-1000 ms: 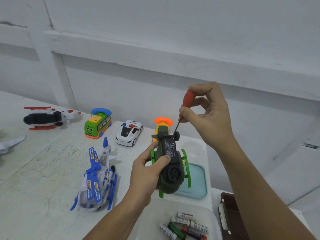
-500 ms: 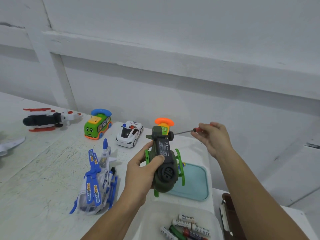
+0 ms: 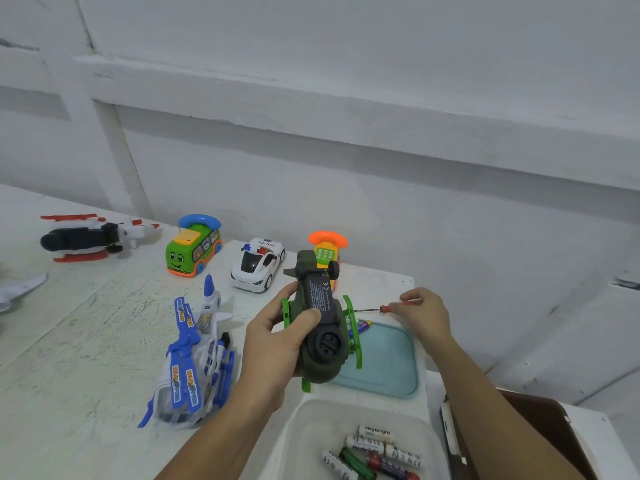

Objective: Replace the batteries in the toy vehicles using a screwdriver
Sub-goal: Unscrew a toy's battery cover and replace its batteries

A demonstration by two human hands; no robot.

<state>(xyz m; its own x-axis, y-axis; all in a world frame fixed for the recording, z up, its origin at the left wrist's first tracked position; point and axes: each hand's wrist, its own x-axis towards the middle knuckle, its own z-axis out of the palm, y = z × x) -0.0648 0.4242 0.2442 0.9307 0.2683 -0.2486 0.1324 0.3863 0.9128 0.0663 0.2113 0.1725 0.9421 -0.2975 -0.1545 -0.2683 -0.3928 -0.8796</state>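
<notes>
Helicopter [image 3: 320, 341] was gripped by the left hand [image 3: 277, 344] above the worktop [image 3: 86, 341], underside up, probably to expose its cover [image 3: 320, 299]; the right hand [image 3: 420, 315] pinched the screwdriver [image 3: 383, 309] aside, beside the tray [image 3: 388, 362].

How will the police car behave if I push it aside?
The police car stands upright on its wheels, so it would likely roll, not slide, if pushed along its length. It looks like hollow plastic, so probably light. Pushed sideways, it may skid on the rough table.
</notes>
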